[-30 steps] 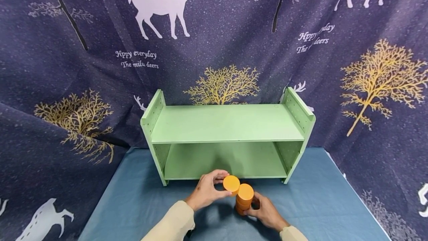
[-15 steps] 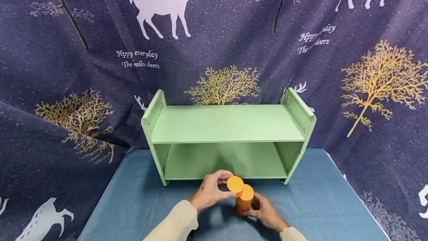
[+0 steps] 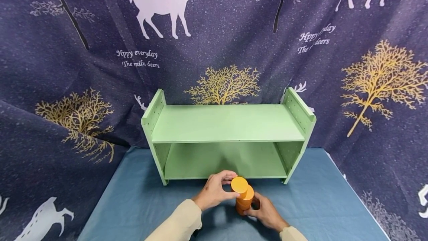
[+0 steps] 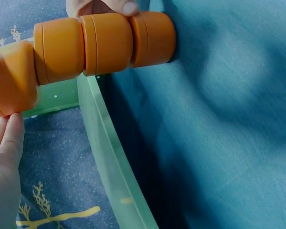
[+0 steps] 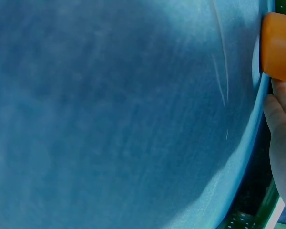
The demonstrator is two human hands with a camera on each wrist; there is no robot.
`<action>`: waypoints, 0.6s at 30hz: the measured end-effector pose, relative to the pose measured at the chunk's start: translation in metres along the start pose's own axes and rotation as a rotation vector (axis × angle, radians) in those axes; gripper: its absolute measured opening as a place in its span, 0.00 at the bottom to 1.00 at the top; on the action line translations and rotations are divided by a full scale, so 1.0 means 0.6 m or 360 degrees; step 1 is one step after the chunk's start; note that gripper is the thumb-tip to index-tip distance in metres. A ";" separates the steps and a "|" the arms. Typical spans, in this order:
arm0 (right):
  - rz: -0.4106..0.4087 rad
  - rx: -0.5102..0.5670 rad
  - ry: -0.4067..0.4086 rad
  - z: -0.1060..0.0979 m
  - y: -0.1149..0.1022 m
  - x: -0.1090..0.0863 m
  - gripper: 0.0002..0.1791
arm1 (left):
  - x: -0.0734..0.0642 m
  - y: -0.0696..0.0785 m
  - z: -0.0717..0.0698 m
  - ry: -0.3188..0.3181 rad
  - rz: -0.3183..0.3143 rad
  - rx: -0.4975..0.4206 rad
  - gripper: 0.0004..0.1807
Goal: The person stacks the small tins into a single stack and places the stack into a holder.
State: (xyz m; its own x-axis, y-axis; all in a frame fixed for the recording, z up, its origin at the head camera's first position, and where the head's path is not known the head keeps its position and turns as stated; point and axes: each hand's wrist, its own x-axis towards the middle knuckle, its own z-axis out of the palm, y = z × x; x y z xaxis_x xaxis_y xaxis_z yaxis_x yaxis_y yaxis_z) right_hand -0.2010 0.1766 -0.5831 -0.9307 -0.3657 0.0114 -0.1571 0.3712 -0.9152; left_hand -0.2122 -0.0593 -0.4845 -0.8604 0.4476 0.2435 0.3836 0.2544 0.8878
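Left hand [image 3: 214,192] pinching smooth orange cylindrical container [image 3: 239,185] between thumb and fingers, slightly tilted, at top of upright stack of three matching orange containers [image 4: 108,44]. Held container off-centre toward left hand's side; cannot tell if touching stack. Right hand [image 3: 265,211] gripping stack low down, near lowest container. Groove round each stacked container near upper end, like lid line; contents hidden. Stack on blue cloth-covered counter [image 3: 317,196], in front of green two-tier shelf [image 3: 227,122].
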 end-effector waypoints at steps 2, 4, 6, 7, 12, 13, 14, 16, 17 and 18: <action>0.0004 0.0019 -0.0003 0.000 -0.001 0.000 0.38 | 0.001 0.000 0.002 -0.0003 0.0015 -0.0007 0.30; 0.0010 0.0026 -0.0004 0.001 -0.001 0.001 0.38 | 0.002 0.000 0.003 -0.0004 0.0026 -0.0009 0.30; 0.0020 0.0029 -0.0003 0.001 -0.002 0.000 0.38 | 0.003 0.000 0.005 -0.0006 0.0035 -0.0018 0.31; 0.0024 0.0030 -0.0002 0.001 -0.002 0.000 0.38 | 0.003 0.001 0.006 -0.0007 0.0037 -0.0023 0.31; 0.0030 0.0004 0.0008 0.001 -0.002 -0.001 0.37 | 0.005 0.001 0.009 -0.0010 0.0027 -0.0024 0.30; 0.0030 0.0002 0.0008 0.000 -0.001 -0.001 0.37 | 0.005 0.001 0.010 -0.0013 0.0027 -0.0032 0.30; 0.0031 -0.0002 0.0008 0.000 -0.001 -0.001 0.37 | 0.006 0.000 0.011 -0.0015 0.0028 -0.0040 0.30; 0.0032 -0.0012 0.0007 0.000 0.000 0.000 0.36 | 0.007 0.000 0.013 -0.0019 0.0027 -0.0056 0.30; 0.0032 -0.0015 0.0005 0.000 0.001 0.000 0.36 | 0.008 0.000 0.014 -0.0020 0.0029 -0.0064 0.30; 0.0034 -0.0018 0.0003 0.000 0.001 0.000 0.36 | 0.009 0.000 0.015 -0.0021 0.0027 -0.0070 0.30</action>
State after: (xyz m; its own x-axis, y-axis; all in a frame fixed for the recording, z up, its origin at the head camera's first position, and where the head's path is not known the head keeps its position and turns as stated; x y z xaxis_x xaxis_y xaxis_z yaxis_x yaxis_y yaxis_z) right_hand -0.2014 0.1770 -0.5836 -0.9345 -0.3559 -0.0070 -0.1411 0.3884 -0.9106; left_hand -0.2137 -0.0491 -0.4869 -0.8492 0.4631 0.2537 0.3826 0.2086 0.9000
